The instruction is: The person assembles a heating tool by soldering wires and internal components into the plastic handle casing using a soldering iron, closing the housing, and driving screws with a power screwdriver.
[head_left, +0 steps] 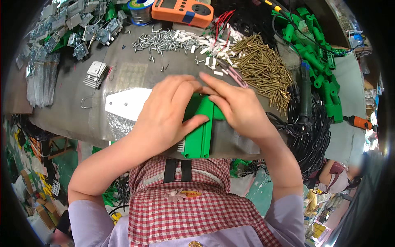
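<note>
A green plastic housing (200, 140) lies at the table's near edge, in front of my apron. My left hand (170, 108) wraps around its left side, the thumb lying across the top face. From the other side my right hand (240, 106) grips the far end, its thumb on the housing and its fingertips meeting those of the left. What lies under the fingers at that far end is hidden. A silver finned part (180, 145) shows along the housing's left side. Partly behind my left wrist is a white tapered plate (125, 103) with small holes.
Beyond my hands lie piles of silver screws (154, 41) and brass-coloured screws (263, 68). An orange multimeter (182, 11), a solder spool (140, 12) and a finned heat sink (96, 74) sit around. Green housings (314, 61) and black cables (310, 136) crowd the right side.
</note>
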A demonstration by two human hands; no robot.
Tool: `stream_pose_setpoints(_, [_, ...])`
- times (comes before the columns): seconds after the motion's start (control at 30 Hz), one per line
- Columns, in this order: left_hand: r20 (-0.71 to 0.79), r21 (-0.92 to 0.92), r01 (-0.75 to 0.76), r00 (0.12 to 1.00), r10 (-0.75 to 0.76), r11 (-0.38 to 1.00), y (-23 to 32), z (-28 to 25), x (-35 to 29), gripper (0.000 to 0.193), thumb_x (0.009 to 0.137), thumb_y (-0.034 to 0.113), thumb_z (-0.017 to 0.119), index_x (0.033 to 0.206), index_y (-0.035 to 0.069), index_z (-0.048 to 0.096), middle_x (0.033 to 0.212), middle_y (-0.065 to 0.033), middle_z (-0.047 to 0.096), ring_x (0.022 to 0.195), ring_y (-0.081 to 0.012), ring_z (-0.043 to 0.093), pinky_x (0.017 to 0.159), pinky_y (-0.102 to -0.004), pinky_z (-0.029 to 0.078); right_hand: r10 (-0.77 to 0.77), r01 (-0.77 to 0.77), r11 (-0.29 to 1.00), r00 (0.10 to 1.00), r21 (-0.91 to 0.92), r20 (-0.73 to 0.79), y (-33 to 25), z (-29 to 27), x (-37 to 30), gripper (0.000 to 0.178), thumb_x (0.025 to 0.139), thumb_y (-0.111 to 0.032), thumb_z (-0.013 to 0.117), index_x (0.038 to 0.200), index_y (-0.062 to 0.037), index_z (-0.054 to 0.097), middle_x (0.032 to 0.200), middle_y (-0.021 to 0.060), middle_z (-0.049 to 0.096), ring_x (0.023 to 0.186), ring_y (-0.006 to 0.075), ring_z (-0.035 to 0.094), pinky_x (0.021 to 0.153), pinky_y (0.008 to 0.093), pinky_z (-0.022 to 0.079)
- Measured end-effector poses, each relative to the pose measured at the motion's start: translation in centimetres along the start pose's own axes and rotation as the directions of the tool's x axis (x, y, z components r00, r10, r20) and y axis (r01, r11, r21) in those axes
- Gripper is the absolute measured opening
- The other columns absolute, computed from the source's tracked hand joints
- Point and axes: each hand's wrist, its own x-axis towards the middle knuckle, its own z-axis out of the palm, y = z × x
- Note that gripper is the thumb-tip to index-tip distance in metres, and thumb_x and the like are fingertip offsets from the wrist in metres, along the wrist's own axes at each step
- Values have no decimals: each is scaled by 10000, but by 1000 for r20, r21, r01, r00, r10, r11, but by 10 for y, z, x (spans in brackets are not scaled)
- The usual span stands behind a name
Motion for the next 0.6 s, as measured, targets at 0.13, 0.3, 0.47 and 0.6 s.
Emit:
stream_pose_setpoints(0.13, [187,-78,-13,982,27,997,-5,1,3,433,712,133,750,1099,38,581,1078,-128,623,999,-318,592,875,-408,469,106,-101,979,994,-176,21,35,-14,26,164,792,-19,620,950,19,644,894,182,663,773,335,656,666,403,515])
stream_pose_setpoints(0.3, [113,-74,-78,990,86,994,-1,2,7,308,727,81,713,1018,41,620,1043,-117,642,978,-292,611,846,-379,487,22,-31,776,999,-630,-23,47,9,51,72,751,-26,562,785,22,605,773,212,640,752,361,651,671,430,533])
stream_pose_setpoints(0.47, [349,329,-37,933,-85,944,-63,-22,33,171,750,3,616,921,20,610,891,-131,607,873,-320,610,743,-408,500,131,-110,879,991,-465,14,47,-12,52,109,747,-57,618,813,25,591,845,196,646,746,306,663,659,406,523])
stream_pose_setpoints(0.6, [439,322,-202,897,44,925,-82,-24,45,113,747,-7,595,857,16,587,833,-127,583,819,-327,599,710,-429,497,239,-235,970,966,58,-94,29,-43,9,127,763,-51,657,879,-3,635,805,116,636,699,196,611,649,312,489])
